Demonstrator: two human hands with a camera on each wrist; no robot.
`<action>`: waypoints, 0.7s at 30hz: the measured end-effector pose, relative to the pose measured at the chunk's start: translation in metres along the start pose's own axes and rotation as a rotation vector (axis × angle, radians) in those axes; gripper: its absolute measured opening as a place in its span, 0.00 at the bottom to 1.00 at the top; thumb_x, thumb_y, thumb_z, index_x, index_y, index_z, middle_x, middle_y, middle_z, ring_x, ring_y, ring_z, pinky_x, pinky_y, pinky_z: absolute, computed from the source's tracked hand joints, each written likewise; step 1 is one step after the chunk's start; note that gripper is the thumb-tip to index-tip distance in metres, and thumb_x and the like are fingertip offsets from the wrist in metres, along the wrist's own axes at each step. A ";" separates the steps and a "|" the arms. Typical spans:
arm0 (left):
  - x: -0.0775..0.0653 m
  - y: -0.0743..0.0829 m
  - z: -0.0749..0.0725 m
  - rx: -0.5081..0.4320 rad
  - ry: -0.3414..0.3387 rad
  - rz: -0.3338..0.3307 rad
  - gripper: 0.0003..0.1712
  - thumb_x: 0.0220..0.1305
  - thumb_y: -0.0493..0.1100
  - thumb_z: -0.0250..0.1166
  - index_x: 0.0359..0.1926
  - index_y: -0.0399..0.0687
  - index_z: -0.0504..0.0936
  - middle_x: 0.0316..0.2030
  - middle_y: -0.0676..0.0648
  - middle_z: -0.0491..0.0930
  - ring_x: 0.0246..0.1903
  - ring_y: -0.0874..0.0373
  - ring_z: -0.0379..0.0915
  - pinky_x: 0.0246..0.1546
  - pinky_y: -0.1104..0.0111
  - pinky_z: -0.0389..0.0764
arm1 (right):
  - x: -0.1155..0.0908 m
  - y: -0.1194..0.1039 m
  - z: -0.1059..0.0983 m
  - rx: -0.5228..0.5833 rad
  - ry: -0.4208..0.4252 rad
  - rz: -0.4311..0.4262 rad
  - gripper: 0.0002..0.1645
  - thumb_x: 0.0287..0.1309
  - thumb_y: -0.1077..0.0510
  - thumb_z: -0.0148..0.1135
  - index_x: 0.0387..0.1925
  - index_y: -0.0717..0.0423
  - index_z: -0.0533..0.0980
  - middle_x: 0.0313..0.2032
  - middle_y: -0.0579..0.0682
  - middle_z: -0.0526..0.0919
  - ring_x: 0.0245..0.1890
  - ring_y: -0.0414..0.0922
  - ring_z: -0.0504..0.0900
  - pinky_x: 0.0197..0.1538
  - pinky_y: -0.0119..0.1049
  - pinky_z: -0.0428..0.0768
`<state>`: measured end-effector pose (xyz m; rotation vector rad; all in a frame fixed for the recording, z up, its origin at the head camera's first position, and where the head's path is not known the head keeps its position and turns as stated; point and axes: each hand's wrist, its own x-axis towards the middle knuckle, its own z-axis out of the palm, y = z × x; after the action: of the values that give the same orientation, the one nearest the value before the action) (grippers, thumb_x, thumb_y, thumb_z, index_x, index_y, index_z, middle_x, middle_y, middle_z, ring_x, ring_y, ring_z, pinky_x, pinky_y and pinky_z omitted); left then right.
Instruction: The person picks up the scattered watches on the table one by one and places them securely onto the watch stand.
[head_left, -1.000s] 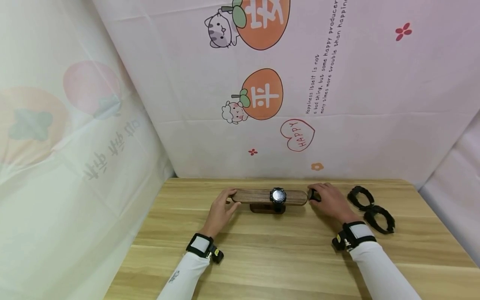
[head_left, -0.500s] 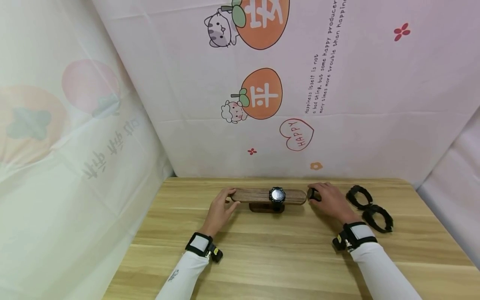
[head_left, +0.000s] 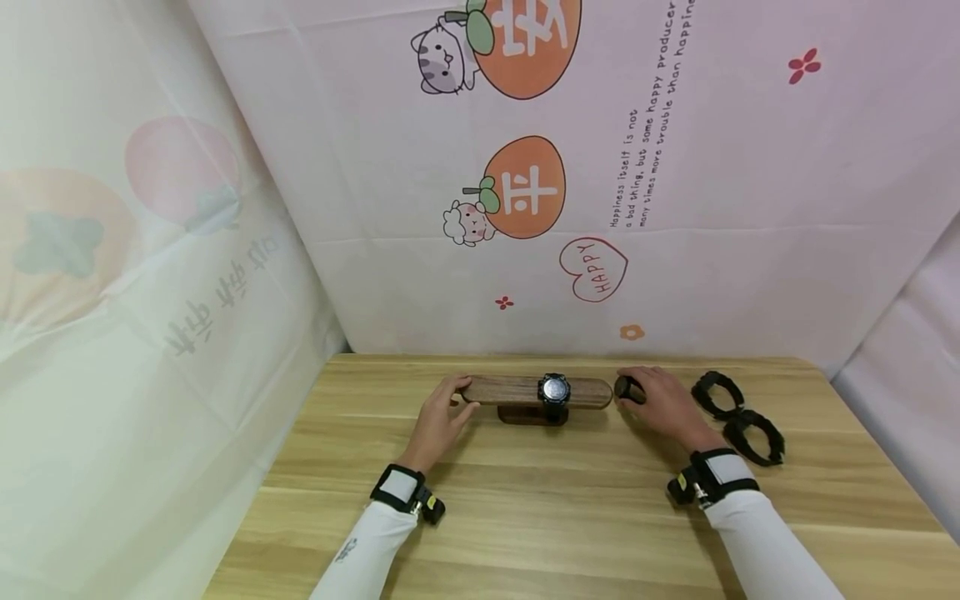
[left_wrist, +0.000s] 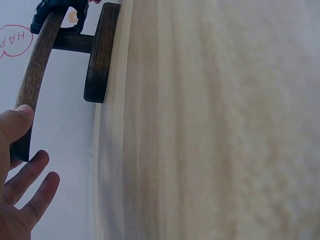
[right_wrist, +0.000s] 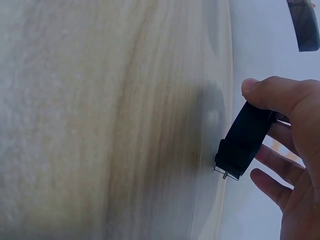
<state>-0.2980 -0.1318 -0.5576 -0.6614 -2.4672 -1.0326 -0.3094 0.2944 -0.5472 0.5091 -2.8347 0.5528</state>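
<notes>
Printed cloth (head_left: 405, 283) backs the desk (head_left: 570, 533); near its rear I see the wooden bar (head_left: 504, 392) running left-right, left grip (head_left: 440, 422) pinching 1 end, right grip (head_left: 666, 405) holding a black strap (right_wrist: 241, 139) just beside the other.

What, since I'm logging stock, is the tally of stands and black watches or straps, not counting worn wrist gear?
Wooden stand: 1
Black watches or straps: 4 (one on the stand, one in the right hand, two on the table)
Total: 5
</notes>
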 end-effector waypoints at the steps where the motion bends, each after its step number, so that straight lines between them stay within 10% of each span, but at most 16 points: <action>1: 0.000 0.000 0.000 0.002 0.001 0.002 0.27 0.72 0.42 0.72 0.68 0.43 0.78 0.67 0.39 0.79 0.60 0.46 0.81 0.53 0.55 0.89 | -0.001 0.000 0.000 0.008 0.002 0.001 0.34 0.63 0.56 0.77 0.68 0.62 0.77 0.63 0.67 0.83 0.63 0.69 0.79 0.64 0.69 0.78; 21: 0.000 0.001 0.000 0.019 0.012 0.017 0.28 0.72 0.42 0.72 0.69 0.42 0.78 0.67 0.37 0.79 0.60 0.47 0.82 0.52 0.58 0.90 | -0.009 -0.005 -0.006 0.020 0.051 -0.013 0.35 0.61 0.58 0.78 0.68 0.61 0.77 0.62 0.66 0.84 0.61 0.68 0.83 0.63 0.67 0.81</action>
<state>-0.2971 -0.1310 -0.5575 -0.6670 -2.4540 -1.0024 -0.2983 0.2948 -0.5421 0.5088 -2.7783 0.5845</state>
